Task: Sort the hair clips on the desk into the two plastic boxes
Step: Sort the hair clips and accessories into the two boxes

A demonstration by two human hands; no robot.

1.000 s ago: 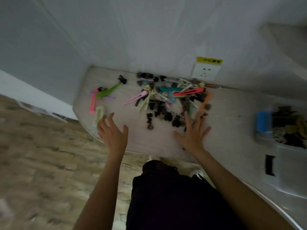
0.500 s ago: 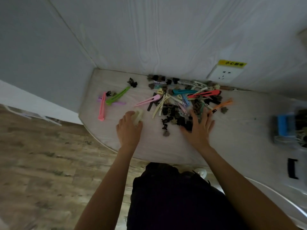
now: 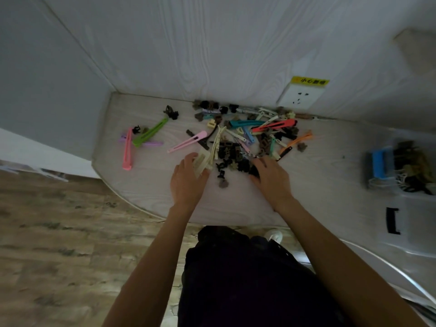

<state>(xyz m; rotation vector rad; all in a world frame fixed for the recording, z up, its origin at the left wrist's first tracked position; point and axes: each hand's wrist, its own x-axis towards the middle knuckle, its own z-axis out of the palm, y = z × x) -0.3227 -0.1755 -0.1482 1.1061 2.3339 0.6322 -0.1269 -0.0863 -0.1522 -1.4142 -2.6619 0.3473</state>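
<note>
A heap of hair clips [image 3: 247, 138] lies on the pale wooden desk [image 3: 318, 185], long coloured ones mixed with small dark claw clips. My left hand [image 3: 186, 180] grips a cream flat clip [image 3: 201, 160] at the heap's near left edge. My right hand [image 3: 271, 178] lies on the desk with its fingers curled over small black claw clips [image 3: 245, 165]; whether it holds one is hidden. A clear plastic box [image 3: 401, 166] with a blue latch stands at the right, with dark clips inside. A second clear box [image 3: 408, 223] with a black latch sits nearer.
A pink clip [image 3: 127, 148], a green clip [image 3: 149, 134] and a purple one lie apart at the desk's left end. The wall with a socket [image 3: 300, 97] rises right behind the heap. The desk's curved front edge is close to my body.
My left hand picked up the cream clip from the left of the desk and carried it right to the heap. My right hand drew back a little and curled over the black claw clips.
</note>
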